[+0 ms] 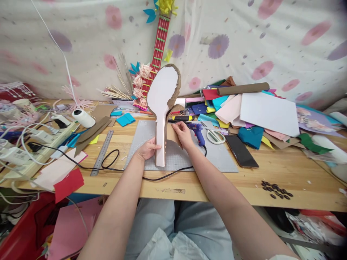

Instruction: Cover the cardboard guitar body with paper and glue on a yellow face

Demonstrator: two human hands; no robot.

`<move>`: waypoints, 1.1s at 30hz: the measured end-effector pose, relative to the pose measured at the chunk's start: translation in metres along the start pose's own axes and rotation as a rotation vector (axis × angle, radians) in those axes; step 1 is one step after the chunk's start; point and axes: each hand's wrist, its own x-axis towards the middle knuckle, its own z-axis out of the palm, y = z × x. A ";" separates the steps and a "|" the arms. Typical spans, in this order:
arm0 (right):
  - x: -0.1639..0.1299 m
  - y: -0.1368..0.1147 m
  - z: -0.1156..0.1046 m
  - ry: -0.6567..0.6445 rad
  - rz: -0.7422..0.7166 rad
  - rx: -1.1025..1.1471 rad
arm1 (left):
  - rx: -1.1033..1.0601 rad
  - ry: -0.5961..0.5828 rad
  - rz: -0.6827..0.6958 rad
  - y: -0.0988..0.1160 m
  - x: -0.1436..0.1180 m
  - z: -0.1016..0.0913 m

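Observation:
A spoon-shaped cardboard cutout (163,90) with a white face and a brown paper edge stands upright over the grey cutting mat (221,160). My left hand (148,148) is closed around its narrow handle, thumb on the white front. Behind and right of the handle, my right hand (183,134) pinches a piece of brown paper (172,135) that seems to join the cutout's edge; the cutout partly hides it. Close to the right hand lie a blue hot glue gun (197,133), a yellow-and-black utility knife (183,118) and white-handled scissors (215,136).
A black phone (241,151) and several dark oval pieces (276,189) lie at right. Coloured paper (268,112) is piled behind. At left are a steel ruler (102,153), a thread spool (83,118) and a power strip (40,153). A black cord (168,177) crosses the front. A red paper instrument (160,43) leans behind.

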 end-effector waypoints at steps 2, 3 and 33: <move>0.002 0.002 0.002 0.013 -0.022 -0.014 | 0.012 0.009 -0.019 0.000 0.000 0.001; 0.003 0.002 0.003 0.017 -0.030 -0.026 | 0.025 0.004 -0.036 0.001 0.000 0.001; 0.003 -0.017 0.027 -0.051 -0.660 -0.960 | 0.286 0.033 -0.364 0.085 -0.073 -0.092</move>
